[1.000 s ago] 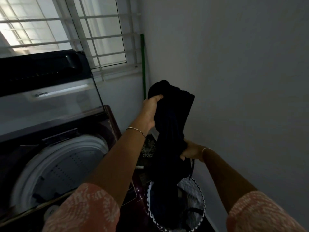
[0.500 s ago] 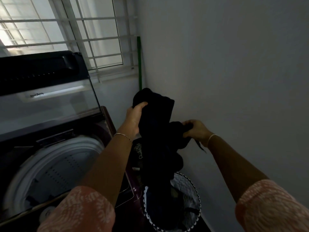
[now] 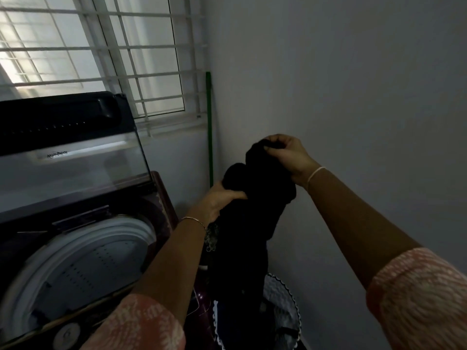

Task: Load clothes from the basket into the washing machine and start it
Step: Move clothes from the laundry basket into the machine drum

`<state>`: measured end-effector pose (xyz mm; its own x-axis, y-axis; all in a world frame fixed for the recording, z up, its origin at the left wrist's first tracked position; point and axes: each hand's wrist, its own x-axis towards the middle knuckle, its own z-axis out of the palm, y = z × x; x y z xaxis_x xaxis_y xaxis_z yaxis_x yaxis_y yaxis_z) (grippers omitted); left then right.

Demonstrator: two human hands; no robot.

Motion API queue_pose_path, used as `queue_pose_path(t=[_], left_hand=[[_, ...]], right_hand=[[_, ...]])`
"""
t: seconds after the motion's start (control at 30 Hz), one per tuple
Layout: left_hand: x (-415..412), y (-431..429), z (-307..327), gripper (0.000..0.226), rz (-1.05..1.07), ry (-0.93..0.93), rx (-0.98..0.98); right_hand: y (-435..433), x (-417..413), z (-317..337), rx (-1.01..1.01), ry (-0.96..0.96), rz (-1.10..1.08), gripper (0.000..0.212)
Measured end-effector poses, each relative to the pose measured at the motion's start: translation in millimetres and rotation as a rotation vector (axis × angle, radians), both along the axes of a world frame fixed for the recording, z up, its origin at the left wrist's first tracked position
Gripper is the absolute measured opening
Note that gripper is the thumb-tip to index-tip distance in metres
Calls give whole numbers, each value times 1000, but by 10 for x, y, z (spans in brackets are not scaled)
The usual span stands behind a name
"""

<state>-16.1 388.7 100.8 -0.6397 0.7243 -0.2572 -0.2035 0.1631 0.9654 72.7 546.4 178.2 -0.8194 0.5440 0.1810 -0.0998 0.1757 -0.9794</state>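
A long black garment (image 3: pixel 250 223) hangs between both hands above the laundry basket (image 3: pixel 290 301), whose scalloped white rim shows at the bottom. My left hand (image 3: pixel 219 200) grips the cloth lower down on its left side. My right hand (image 3: pixel 288 155) pinches its top edge, higher and to the right. The top-loading washing machine (image 3: pixel 161 198) stands at the left with its glass lid (image 3: pixel 75 162) raised. Its white drum (image 3: pixel 83 269) looks bare inside.
A barred window (image 3: pixel 101 54) is behind the machine. A green pole (image 3: pixel 209 127) leans in the corner. A plain grey wall (image 3: pixel 353 97) runs close along the right. More cloth lies inside the basket.
My right hand has risen with the garment's top edge to above my left hand. My left hand has dropped lower, still gripping the cloth.
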Motion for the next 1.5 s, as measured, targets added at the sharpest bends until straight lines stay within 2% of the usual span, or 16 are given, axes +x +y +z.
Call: queue_pose_path(t=[0.17,0.27,0.33,0.47,0.57,0.63,0.67,0.83,0.9,0.97,1.03,1.07,1.13,1.23,1.37,1.5], left_hand=[[114,236,99,55,0,142,26],[153,318,196,9,142,235,13],[159,344,217,21,219,247,38],[240,339,290,17,301,182,113],[248,354,376,19,363,101,168],[253,359,455,14,383,13,205],[250,367,489,12,391,-30,223],[240,454,668,24,451,-305,320],[254,502,740,28,459,-397,352],[258,567,773,30,473,-450,370],[289,601,811,29,485,-485,383],[295,608,821,29,487,-497,400],[249,603,816,32,491,-529,438],[135,535,830,37,516,-607,468],[80,465,882,45,546,-662,497],[73,354,870,47,511,-686,508]], right_hand=[[-100,-116,196,-131,6,148,16],[-121,-111,252,-132,44,158,18],[-69,-74,255,-105,67,143,23],[58,78,30,-114,-50,42,67],[88,245,-274,-220,-148,-25,116],[84,337,-484,-332,-180,23,127],[74,370,-590,-352,-190,64,123],[-203,521,-977,-392,-265,295,65],[-300,506,-1039,-291,-382,369,77],[-346,417,-1138,-129,-432,273,107],[-374,334,-1214,-86,-414,130,123],[-415,315,-1193,-58,-416,67,119],[-459,311,-1160,-65,-438,-33,90],[-411,360,-1201,-59,-544,-16,52],[-339,421,-1238,0,-571,-121,46],[-200,389,-1172,-83,-363,-260,43]])
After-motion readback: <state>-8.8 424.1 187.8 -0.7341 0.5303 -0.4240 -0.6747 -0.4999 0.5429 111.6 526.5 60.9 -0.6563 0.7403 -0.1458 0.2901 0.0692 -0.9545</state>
